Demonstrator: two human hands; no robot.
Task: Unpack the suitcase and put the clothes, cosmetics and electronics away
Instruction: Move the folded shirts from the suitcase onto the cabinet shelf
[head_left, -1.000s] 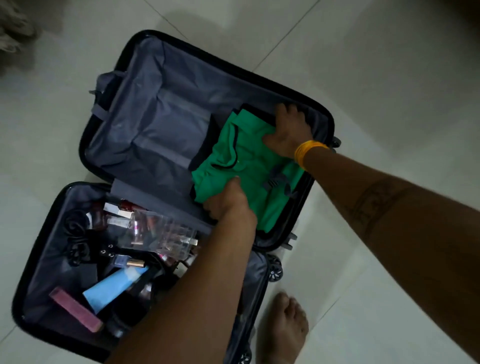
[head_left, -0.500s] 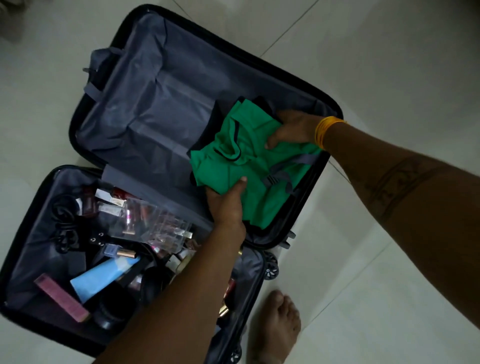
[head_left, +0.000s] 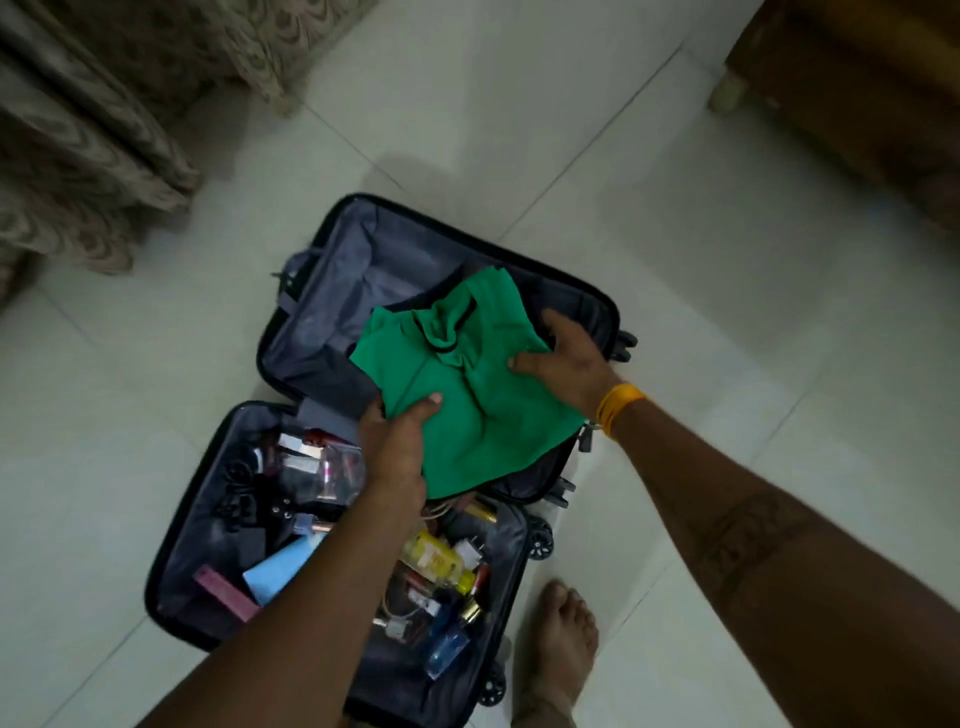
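lifting the clothes is the step in hand: both hands grip the green garment (head_left: 467, 395), which is bunched over the far half of the open suitcase (head_left: 597, 306) on the tiled floor (head_left: 675, 234). the left hand (head_left: 397, 441) pinches the garment's near-left edge, thumb on top of the cloth, fingers hidden under it. the right hand (head_left: 563, 361) clamps the right side, thumb pressed into the fabric, a yellow wristband (head_left: 618, 410) at the wrist. something dark lies just under the green cloth at its far edge, perhaps another folded piece, though i cannot tell whether it is caught in the grip. the near half of the suitcase holds the small things: a clear organiser (head_left: 332, 467) of cosmetics, a light blue tube (head_left: 283, 571), a pink box (head_left: 226, 592), a yellow bottle (head_left: 434, 558), a blue bottle (head_left: 447, 647) and black cables (head_left: 239, 488) at the left. none of these looks touched, so the task seems early. the next move calls for raising the garment clear of the case rim without dragging the loose hem across the cosmetics, then carrying it to wherever clothes go; no wardrobe shows, only a curtain (head_left: 104, 130) far left and wooden furniture (head_left: 857, 78) far right.
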